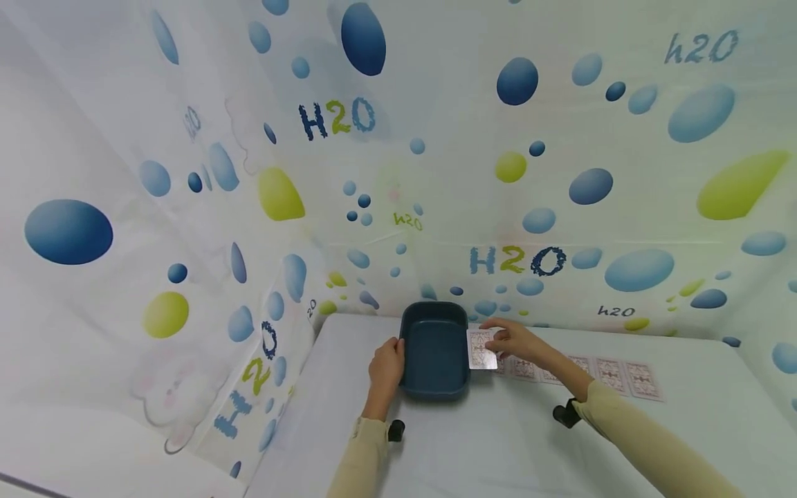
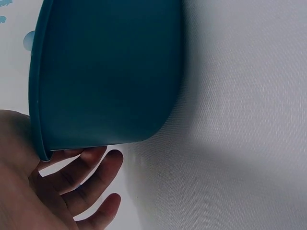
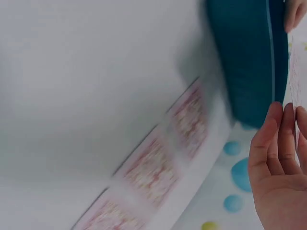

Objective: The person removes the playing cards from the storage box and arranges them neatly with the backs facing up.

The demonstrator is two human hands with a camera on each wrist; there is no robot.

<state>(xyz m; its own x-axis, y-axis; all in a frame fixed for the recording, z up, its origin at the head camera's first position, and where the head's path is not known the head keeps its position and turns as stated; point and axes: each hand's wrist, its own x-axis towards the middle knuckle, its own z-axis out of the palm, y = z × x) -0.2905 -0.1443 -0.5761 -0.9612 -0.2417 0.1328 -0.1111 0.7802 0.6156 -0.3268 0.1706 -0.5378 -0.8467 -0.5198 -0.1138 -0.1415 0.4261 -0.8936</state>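
A dark blue-green plastic basin point(image 1: 434, 397) stands on the white table, its wall point(image 2: 110, 72) large in the left wrist view. My left hand point(image 1: 386, 366) grips the basin's left rim, the fingers point(image 2: 93, 184) lying along its outer side. Beside the right rim, my right hand point(image 1: 521, 344) pinches a playing card point(image 1: 481, 350) with a red-patterned back. In the right wrist view that card point(image 3: 297, 72) appears almost edge-on, above the table and close to the basin wall point(image 3: 244, 62); whether they touch I cannot tell.
Several playing cards point(image 1: 644, 380) with patterned backs lie in a row to the right, partly behind my right forearm. A white sheet point(image 1: 398, 159) with blue and green spots hangs behind the table point(image 1: 498, 443) and down its left side.
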